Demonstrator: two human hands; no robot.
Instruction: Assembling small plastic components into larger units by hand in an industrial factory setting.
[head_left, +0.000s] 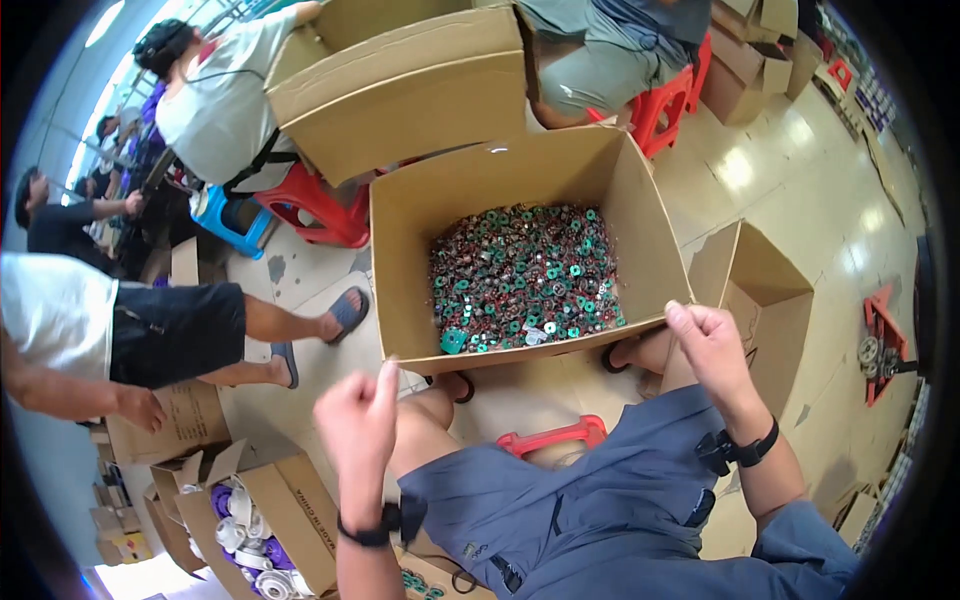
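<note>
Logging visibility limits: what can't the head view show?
In the head view:
Floor of the large brown cardboard box: buried under small green-and-dark parts.
Left hand: curled, hiding anything it might hold.
Person in white shirt, black shorts: left edge cuts off head.

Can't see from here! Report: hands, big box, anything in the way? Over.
Left hand, right hand: thumbs out, by near corners. Big box: open, small parts inside. Open carton beside it.
</note>
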